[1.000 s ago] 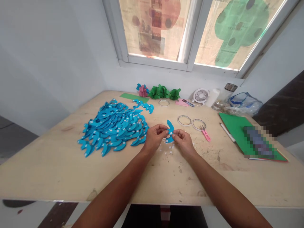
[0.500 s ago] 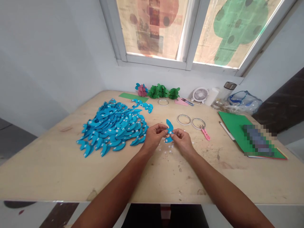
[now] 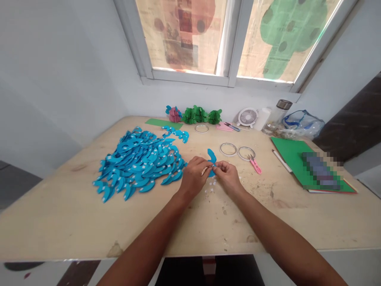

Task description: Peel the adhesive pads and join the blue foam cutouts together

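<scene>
My left hand [image 3: 195, 174] and my right hand [image 3: 228, 175] meet over the middle of the wooden table [image 3: 74, 222]. Both pinch one curved blue paper piece [image 3: 212, 156], whose upper tip sticks up between the fingertips. Small white scraps [image 3: 210, 187] lie on the table just under the hands. A large pile of the same blue paper pieces [image 3: 139, 161], each with small white tabs, lies to the left of my left hand.
Two tape rings [image 3: 228, 149] and pink scissors [image 3: 255, 165] lie right of my hands. Green paper sheets [image 3: 293, 157] sit at the right. Along the back wall stand green and pink paper decorations [image 3: 200, 115], a small white fan [image 3: 247, 116], a jar [image 3: 278, 115] and a plastic bag [image 3: 303, 124].
My hands have drawn closer together around the blue piece, so less of it shows. The view has shifted slightly.
</scene>
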